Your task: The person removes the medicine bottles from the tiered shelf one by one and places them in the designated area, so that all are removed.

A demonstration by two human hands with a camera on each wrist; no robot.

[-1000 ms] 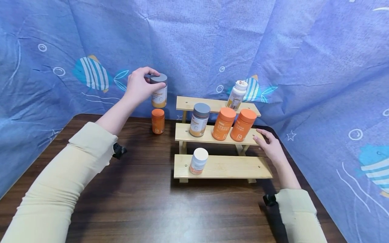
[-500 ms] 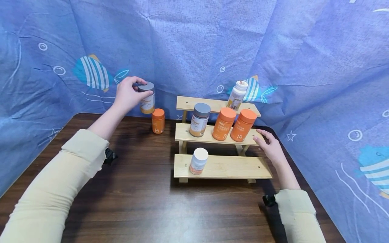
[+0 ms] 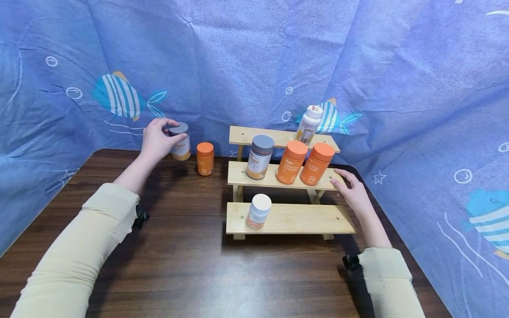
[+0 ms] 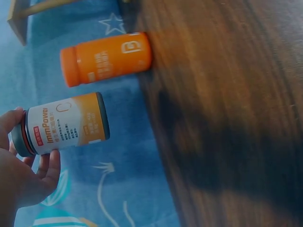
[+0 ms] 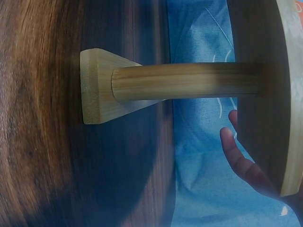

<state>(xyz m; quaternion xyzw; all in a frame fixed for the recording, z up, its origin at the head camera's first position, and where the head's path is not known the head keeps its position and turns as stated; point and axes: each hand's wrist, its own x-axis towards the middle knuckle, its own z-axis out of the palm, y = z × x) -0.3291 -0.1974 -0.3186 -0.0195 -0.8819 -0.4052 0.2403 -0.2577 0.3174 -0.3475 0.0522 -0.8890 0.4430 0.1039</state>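
**Blue fish cloth, dark bench, wooden step shelf and bottles**

A blue cloth (image 3: 254,57) with striped fish and bubbles hangs all around as a wall, behind and to both sides of the hands. Below it is the dark brown wooden bench (image 3: 191,265), with visible grain.

On the bench, between the two hands, stands a light wooden step shelf (image 3: 290,218) with three levels. Its top level carries a white bottle (image 3: 309,124). The middle level carries a grey-capped bottle (image 3: 259,157) and two orange bottles (image 3: 302,162) side by side. The lowest level carries a small white-capped bottle (image 3: 258,211).

The left hand (image 3: 156,140) is far left of the shelf, near the cloth. Its grip is closed around the cap end of a grey-lidded bottle (image 3: 179,140) with a white and orange label. Whether this bottle touches the bench, I cannot tell. Just right of this grip a small orange bottle (image 3: 205,158) stands on the bench.

The right hand (image 3: 353,191) has an open grip, fingers straight, at the right end of the middle level.
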